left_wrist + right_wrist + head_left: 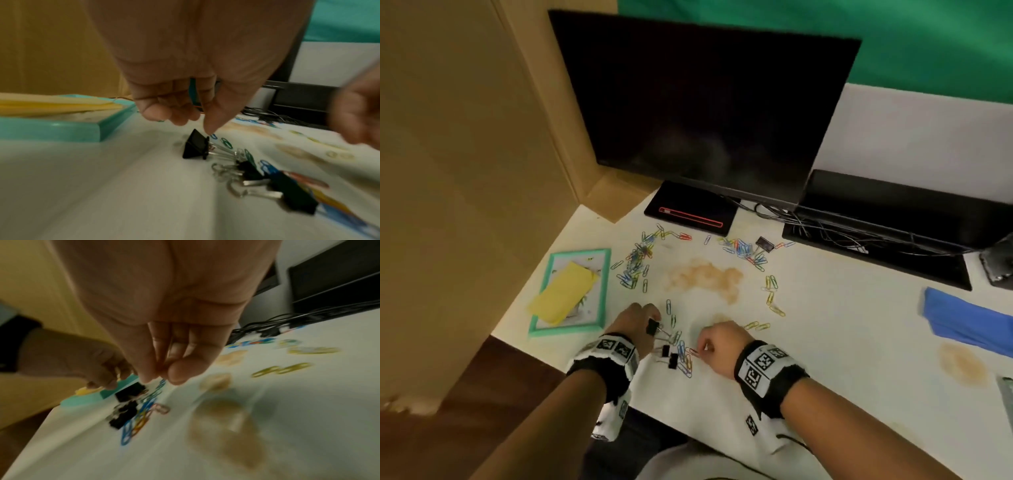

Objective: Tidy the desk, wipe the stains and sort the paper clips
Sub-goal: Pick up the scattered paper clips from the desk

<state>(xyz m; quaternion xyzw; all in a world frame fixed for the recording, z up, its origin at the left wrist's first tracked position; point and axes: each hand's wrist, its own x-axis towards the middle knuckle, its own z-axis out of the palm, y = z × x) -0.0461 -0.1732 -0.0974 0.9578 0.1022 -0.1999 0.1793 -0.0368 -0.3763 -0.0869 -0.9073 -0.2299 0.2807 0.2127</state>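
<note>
Three black binder clips (665, 346) lie together near the front edge of the white desk (825, 335), in a small heap of coloured paper clips (685, 356) between my two hands. My left hand (635, 325) hangs just over the farthest of those binder clips, fingers curled inward with the thumb tip almost on its black back; from the left wrist view I seem to be holding something thin and coloured inside the fingers, though the blur keeps me from being sure. My right hand (717, 344) is bunched, thumb pressed against the fingertips just above the heap, and I cannot tell whether a clip sits in that pinch.

More paper clips are scattered in two loose piles farther back, one left pile (635, 263) and one right pile (744, 248) with a fourth binder clip (764, 244) lying in it, and a trail of yellow clips (772, 294) runs down the right. A brown stain (705, 277) spreads between the piles; another stain (960, 365) marks the desk far right.

A teal-framed picture (604, 291) lies flat at the left with a yellow cloth (561, 296) on it. A blue cloth (969, 320) rests at the right edge. A dark monitor (705, 109) stands behind.
</note>
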